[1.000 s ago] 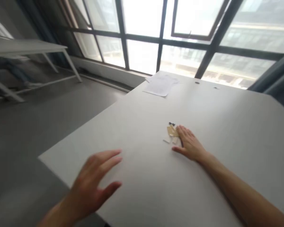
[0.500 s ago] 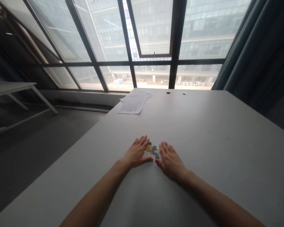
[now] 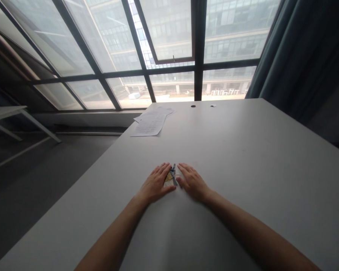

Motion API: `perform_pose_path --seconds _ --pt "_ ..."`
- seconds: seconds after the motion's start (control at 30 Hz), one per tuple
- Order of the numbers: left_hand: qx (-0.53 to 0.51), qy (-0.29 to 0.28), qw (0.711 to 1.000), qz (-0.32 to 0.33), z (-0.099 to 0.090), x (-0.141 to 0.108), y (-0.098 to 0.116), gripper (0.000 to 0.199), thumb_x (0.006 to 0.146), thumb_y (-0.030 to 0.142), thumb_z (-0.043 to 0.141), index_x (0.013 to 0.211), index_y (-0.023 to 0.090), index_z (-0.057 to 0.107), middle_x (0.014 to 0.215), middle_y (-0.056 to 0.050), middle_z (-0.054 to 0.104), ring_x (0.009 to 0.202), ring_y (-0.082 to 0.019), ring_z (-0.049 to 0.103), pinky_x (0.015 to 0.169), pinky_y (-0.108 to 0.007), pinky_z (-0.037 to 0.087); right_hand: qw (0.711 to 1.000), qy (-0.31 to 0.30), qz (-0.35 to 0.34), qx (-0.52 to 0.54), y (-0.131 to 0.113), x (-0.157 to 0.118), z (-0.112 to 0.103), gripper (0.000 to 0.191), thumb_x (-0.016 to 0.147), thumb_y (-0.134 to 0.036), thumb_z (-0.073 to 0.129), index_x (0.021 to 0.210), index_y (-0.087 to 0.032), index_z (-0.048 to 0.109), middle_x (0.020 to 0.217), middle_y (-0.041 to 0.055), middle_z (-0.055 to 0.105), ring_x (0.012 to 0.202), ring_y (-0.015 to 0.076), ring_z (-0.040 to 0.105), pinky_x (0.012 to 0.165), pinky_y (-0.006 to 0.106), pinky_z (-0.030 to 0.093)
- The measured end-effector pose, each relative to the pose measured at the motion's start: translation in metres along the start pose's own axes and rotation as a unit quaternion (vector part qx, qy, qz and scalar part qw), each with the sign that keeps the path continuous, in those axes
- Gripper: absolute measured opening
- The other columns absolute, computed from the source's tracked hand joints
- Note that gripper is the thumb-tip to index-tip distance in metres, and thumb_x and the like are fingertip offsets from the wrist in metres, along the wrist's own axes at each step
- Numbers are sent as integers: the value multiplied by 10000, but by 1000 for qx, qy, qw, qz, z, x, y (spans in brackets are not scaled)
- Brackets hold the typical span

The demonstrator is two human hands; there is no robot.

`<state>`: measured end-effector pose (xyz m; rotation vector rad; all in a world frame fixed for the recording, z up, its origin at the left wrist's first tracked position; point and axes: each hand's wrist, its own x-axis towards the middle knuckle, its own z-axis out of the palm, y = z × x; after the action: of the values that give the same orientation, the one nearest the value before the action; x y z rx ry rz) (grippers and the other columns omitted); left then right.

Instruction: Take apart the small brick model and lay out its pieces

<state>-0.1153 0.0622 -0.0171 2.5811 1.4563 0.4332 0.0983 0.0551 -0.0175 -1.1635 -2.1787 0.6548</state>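
Observation:
A small cluster of building-block pieces lies on the white table [image 3: 228,150] between my two hands. Yellow pieces [image 3: 168,177] sit inside the curve of my left hand [image 3: 156,183], with pale pieces below them. Dark grey pieces [image 3: 173,173] fill the narrow gap. My left hand rests with fingers stretched forward and thumb spread out. From the other side, my right hand [image 3: 194,183] lies with its fingers extended and its thumb near the pieces. Neither hand grips anything. The fingers partly hide the cluster.
Printed sheets of paper [image 3: 149,124] lie at the table's far left edge. Two small round openings, one a dark hole [image 3: 193,106], are near the far edge. A second white table [image 3: 5,111] stands at left. Windows and a dark curtain [image 3: 293,56] border the table.
My right hand has moved closer to my left, narrowing the gap. The pieces are pushed tighter together and shifted. The whole view has turned slightly.

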Motion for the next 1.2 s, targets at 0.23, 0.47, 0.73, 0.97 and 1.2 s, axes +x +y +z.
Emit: perform_pose_path --seconds 0.23,0.47,0.73,0.97,1.2 --pt "-213 267 917 -206 -4 -5 -14 761 888 681 189 1399 148 371 1405 -177 451 1321 -298 405 1105 -485 305 903 248 125 327 46 -76 -97 948 830 -640 -174 1479 -73 221 1391 218 465 1258 320 485 970 550 426" --pt "-69 110 982 134 -46 -10 100 1007 723 840 300 1500 286 -21 1580 -47 41 1434 -338 64 1167 -541 87 994 64 13 -84 21 -173 -151 1104 684 -885 238 1511 -175 54 1569 114 110 1427 337 127 1136 513 198" --pt "-33 -195 946 257 10 -19 130 1023 760 714 500 1503 170 55 1550 -142 107 1422 -331 140 1170 -497 113 960 -208 -35 -185 28 -189 -112 1072 729 -789 448 1498 -158 48 1551 140 143 1424 315 163 1169 495 103" --pt "-43 -213 945 244 6 -19 128 1011 772 705 494 1503 172 43 1555 -136 92 1426 -332 125 1169 -498 97 964 -204 -33 -167 31 -188 -114 1063 734 -776 472 1503 -144 99 1553 146 154 1420 331 167 1164 515 93" --pt "-8 -34 974 223 8 -23 105 687 849 573 515 1410 203 369 1428 -127 445 1287 -293 441 1080 -445 351 996 -12 87 -14 19 -179 -98 432 902 -513 467 1099 -170 641 1135 137 630 1072 253 575 948 406 454"
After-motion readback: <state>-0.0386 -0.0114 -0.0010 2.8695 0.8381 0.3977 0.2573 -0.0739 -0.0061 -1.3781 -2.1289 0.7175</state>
